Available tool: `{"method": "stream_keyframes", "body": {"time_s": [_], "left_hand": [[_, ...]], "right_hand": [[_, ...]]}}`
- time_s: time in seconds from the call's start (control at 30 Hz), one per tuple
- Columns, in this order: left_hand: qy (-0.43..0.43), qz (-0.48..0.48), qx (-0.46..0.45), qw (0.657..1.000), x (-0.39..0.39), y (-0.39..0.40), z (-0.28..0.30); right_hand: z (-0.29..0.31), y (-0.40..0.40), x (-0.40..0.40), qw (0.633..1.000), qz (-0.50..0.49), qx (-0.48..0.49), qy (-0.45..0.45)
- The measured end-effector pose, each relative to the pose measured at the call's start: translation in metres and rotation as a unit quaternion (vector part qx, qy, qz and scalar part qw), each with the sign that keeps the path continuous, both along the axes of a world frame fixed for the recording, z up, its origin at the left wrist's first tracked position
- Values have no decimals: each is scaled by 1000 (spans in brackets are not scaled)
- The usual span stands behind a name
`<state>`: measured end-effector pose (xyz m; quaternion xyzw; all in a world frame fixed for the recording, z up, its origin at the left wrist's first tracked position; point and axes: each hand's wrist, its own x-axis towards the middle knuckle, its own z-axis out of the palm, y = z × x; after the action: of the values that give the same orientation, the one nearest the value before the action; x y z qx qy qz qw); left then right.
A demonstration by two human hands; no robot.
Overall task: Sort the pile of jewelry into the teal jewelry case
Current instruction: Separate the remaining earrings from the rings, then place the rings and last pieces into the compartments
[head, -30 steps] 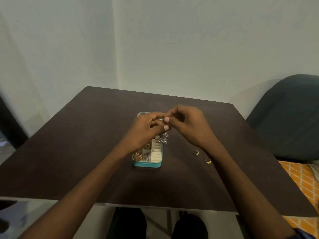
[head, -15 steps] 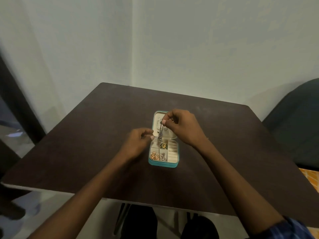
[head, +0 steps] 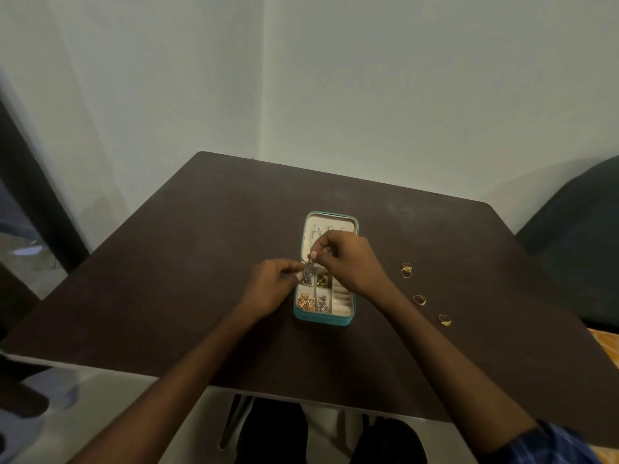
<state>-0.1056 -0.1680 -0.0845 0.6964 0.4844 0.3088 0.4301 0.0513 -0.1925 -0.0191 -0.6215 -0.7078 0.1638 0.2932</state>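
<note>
The open teal jewelry case lies mid-table with cream compartments. Gold pieces and a silver piece fill its near-left cells, and a green-gold piece sits in a middle cell. A silver dangling piece hangs over the case's left side. My right hand pinches its top, and my left hand pinches its lower part. Three gold rings lie on the table to the right of the case: one far, one middle, one near.
The dark brown table stands in a corner of pale walls. A dark chair is at the right, and a dark door frame at the left. My knees show under the table's near edge.
The view shifted, and the three rings to the right of the case are in sight again. My hands dropped a little, bringing the silver piece down toward the case's left side.
</note>
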Motion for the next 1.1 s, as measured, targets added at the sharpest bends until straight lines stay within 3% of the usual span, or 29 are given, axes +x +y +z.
{"method": "stream_keyframes", "body": {"time_s": [0.57, 0.73, 0.9, 1.1], "left_hand": [[19, 25, 53, 998, 8, -3, -2], [22, 80, 96, 992, 13, -2, 5], [8, 96, 151, 984, 33, -8, 26], [16, 33, 189, 981, 88, -23, 36]], "right_hand": [[-33, 8, -8, 992, -21, -61, -104], [-24, -8, 11, 997, -35, -33, -67], [-19, -48, 77, 990, -109, 0, -95], [-46, -73, 143, 960, -223, -64, -158]]}}
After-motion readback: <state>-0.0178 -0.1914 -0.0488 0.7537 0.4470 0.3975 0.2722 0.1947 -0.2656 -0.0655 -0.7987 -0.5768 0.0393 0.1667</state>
